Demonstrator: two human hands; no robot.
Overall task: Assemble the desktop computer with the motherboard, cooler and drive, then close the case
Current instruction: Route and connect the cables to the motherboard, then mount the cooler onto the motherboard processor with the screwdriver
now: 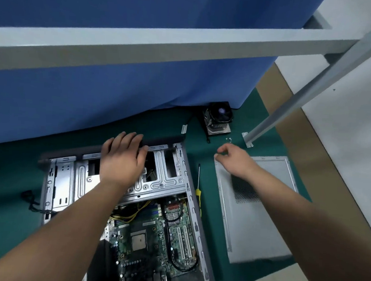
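Nearest the camera, the green motherboard (151, 241) lies seated in the open grey metal computer case (189, 197), its square silver processor (138, 240) bare at the middle and yellow cables (128, 216) looping over its far edge; whatever is printed on the board is too small and blurred to read. The case lies flat on the green mat of the table (5, 193), its right wall just beside a yellow-handled screwdriver (198, 192) that lies lengthwise on the mat; a narrow strip of green separates the screwdriver from the pale grey side panel (259, 229), which lies flat with a perforated vent patch and reaches close to the mat's right edge. A black cable bundle (30, 202) lies just left of the case. Farther on, the left hand (123, 155) rests with fingers spread flat over the silver drive cage (164, 178) at the case's far end; its grip closes on nothing. The right hand (233, 159) hovers over the panel's far corner, fingers curled inward; whether that grip pinches something cannot be told. Beyond it a few small screws (229, 139) lie on open mat; farther still the black fan cooler (218, 118) lies tilted against the blue cloth (117, 91) at the table's back edge, near a grey metal frame leg (292, 104).
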